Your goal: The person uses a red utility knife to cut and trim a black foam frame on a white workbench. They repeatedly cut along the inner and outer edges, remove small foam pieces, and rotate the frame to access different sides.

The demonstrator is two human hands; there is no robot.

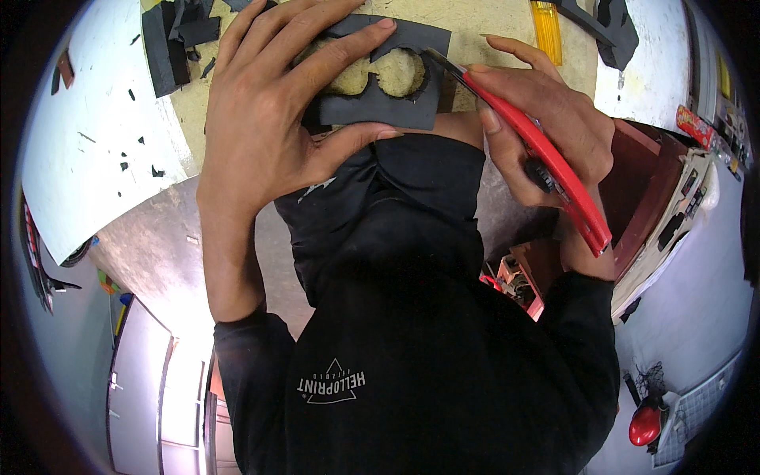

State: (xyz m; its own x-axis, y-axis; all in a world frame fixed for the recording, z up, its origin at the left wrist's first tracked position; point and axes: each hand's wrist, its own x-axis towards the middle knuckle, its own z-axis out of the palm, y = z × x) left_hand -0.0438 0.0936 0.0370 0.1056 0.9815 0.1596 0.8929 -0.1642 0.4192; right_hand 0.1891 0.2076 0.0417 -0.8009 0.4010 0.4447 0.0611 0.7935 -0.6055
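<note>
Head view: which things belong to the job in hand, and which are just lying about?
In the job:
dark sheet with cut-out holes
left hand, spread on the sheet
red knife
right hand, gripping the knife

Apparently just lying about:
dark pieces, upper left
yellow ribbed item, top
black scraps, left

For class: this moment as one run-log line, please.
left hand: on grey foam sheet; right hand: holding red utility knife; blade tip: over sheet

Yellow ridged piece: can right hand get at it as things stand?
Probably yes to touch: the right hand is close to the yellow ridged piece, nothing visibly between. A free grasp looks unlikely while it holds the red cutter.
</note>
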